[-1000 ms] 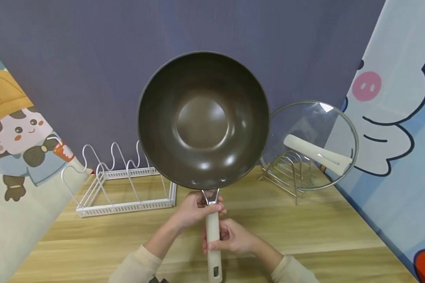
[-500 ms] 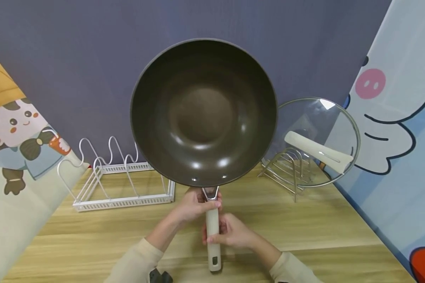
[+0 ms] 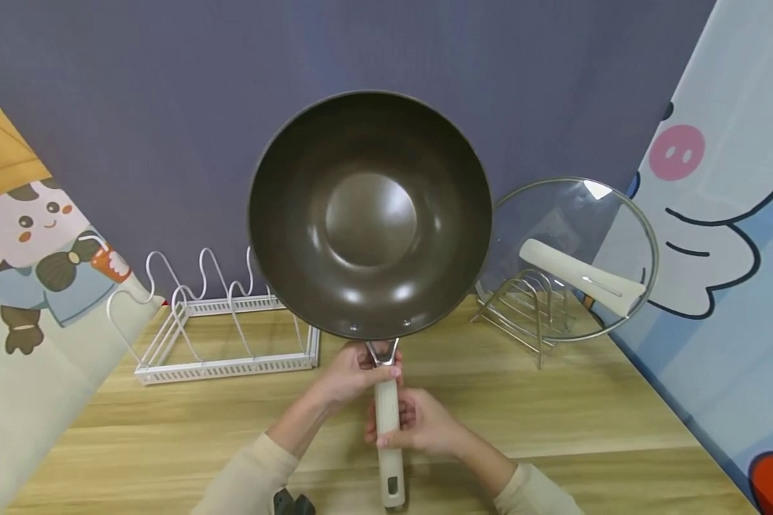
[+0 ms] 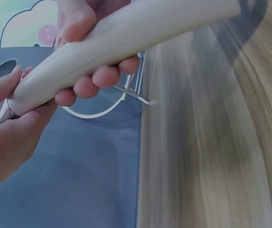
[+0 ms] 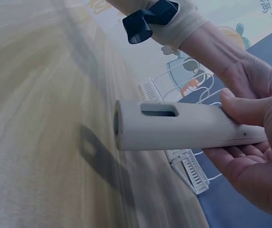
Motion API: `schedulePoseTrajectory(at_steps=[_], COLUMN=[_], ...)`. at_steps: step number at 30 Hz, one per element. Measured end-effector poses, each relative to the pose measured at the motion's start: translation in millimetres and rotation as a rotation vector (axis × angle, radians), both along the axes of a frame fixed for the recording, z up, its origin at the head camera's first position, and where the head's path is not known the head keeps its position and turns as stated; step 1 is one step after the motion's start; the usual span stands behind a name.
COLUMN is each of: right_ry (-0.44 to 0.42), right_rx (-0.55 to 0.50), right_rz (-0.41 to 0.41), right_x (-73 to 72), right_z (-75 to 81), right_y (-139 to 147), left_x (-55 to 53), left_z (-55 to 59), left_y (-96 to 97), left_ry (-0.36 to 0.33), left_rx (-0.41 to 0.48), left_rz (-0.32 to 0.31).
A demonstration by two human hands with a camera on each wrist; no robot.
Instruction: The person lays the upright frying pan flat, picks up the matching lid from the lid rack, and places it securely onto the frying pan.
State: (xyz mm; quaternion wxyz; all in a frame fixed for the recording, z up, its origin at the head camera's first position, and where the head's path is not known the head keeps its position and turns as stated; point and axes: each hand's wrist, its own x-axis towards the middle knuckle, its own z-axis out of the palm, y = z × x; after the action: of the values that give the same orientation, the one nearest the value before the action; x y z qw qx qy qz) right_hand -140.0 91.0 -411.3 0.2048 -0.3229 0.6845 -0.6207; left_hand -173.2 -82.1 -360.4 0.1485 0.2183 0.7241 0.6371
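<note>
A dark brown wok (image 3: 370,222) is held up in the middle of the head view, its inside facing me and its cream handle (image 3: 389,422) pointing down. My left hand (image 3: 351,375) grips the handle's upper end by the metal neck, thumb across the front. Lower down, my right hand (image 3: 425,423) holds the same handle from the right, fingers wrapped behind and thumb in front. In the left wrist view, fingers of the right hand curl under the handle (image 4: 79,61). The right wrist view shows the slotted handle end (image 5: 159,124) above the table, with its shadow below.
A white wire rack (image 3: 225,368) stands on the wooden table (image 3: 167,443) at the left. On the right, a glass lid (image 3: 573,214) with a cream handle leans upright in a small metal stand (image 3: 537,315). A grey-blue partition (image 3: 167,107) rises behind.
The wok came up closer and larger in the view half a second ago, then tilted and moved back down and away. Both hands keep their hold on the handle.
</note>
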Motion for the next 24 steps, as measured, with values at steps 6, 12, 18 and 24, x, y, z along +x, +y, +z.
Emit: schedulePoseTrajectory(at_steps=[6, 12, 18, 24], right_ry=[-0.021, -0.014, -0.043, -0.05], right_rx=[-0.047, -0.118, -0.165, -0.161], right_rz=[0.029, 0.056, 0.077, 0.066], right_x=[0.8, 3.4, 6.7, 9.7], right_z=[-6.8, -7.8, -8.7, -9.8], right_y=[-2.1, -5.2, -7.2, -2.9], left_x=[-1.4, -0.6, 0.0, 1.1], left_z=[-2.8, 1.9, 4.6, 3.8], left_y=[-1.2, -0.2, -0.4, 1.2], left_ry=[0.012, 0.047, -0.017, -0.082], left_rx=[-0.075, -0.103, -0.016, 0.032], left_rz=[0.007, -0.032, -0.103, -0.12])
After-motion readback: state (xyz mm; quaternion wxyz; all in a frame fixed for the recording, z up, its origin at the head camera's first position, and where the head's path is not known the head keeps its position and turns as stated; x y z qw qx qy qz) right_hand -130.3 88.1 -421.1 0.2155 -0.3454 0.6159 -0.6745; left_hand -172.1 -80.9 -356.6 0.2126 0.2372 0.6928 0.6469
